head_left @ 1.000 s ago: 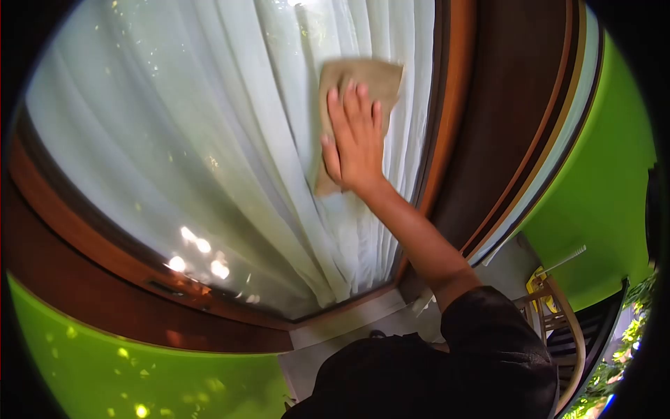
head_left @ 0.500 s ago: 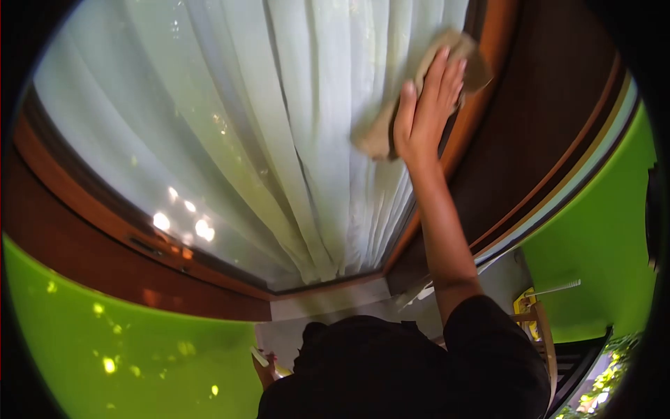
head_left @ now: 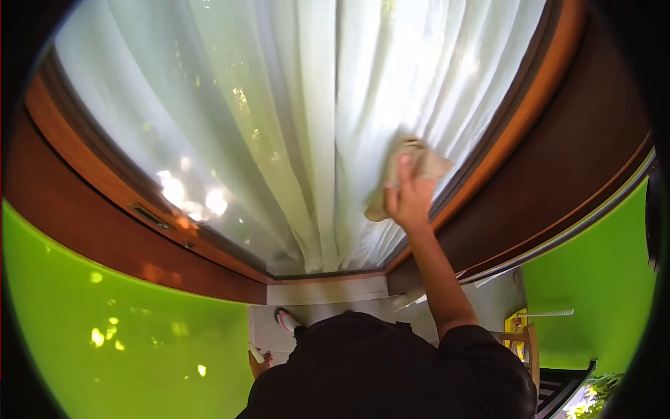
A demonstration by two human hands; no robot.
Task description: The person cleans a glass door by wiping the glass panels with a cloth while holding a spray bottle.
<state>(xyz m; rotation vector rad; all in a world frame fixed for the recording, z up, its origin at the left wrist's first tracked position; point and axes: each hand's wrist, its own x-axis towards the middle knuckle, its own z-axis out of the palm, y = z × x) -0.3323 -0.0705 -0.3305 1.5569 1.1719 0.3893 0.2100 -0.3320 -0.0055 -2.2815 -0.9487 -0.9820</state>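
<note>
With my right hand (head_left: 414, 202) I press a beige cloth (head_left: 434, 166) against the glass pane (head_left: 293, 140), toward its lower right side. The fingers lie over the cloth and are slightly blurred. White curtains (head_left: 317, 202) hang behind the glass. Low at my left side, my left hand (head_left: 261, 364) is wrapped round a small white object (head_left: 256, 353); most of it is hidden, so its kind does not show.
A brown wooden frame (head_left: 506, 150) surrounds the glass, with a recessed handle (head_left: 150, 216) at left. Green walls (head_left: 139, 342) flank it. A sandalled foot (head_left: 287, 321) is on the grey floor. At right are a wooden chair (head_left: 532, 349) and a yellow item (head_left: 515, 325).
My right hand and the cloth have moved down the glass, away from the right frame edge. The view has shifted, and a foot now shows. My left hand stays low at my side.
</note>
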